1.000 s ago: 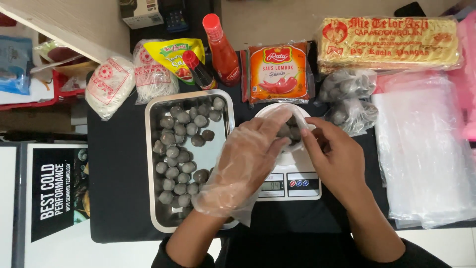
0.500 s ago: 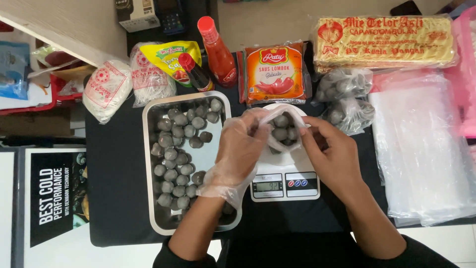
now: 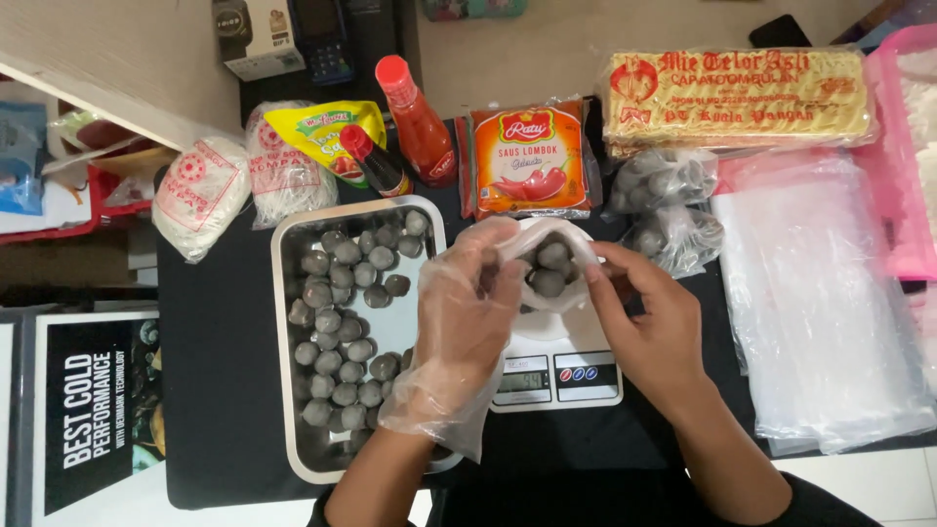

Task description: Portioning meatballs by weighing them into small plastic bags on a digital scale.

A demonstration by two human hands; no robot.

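In the middle of the frame we hold a small clear plastic bag of grey meatballs (image 3: pixel 549 271) over a white digital kitchen scale (image 3: pixel 554 369). Our left hand (image 3: pixel 467 317), in a loose clear plastic glove, is closed on the bag's left edge, and our bare right hand (image 3: pixel 644 317) pinches the bag's right edge between thumb and fingers. The bag's mouth is held open between the two hands. Just left of the scale, a rectangular steel tray (image 3: pixel 289 390) holds many more loose grey meatballs (image 3: pixel 342 332) on the black counter (image 3: pixel 220 390). Above the bag lies an orange chilli sauce packet (image 3: pixel 532 161), with a red-capped sauce bottle (image 3: pixel 418 122) to its left. Right of the hands sit two filled clear bags of meatballs (image 3: pixel 669 210) and a stack of empty clear plastic bags (image 3: pixel 820 303).
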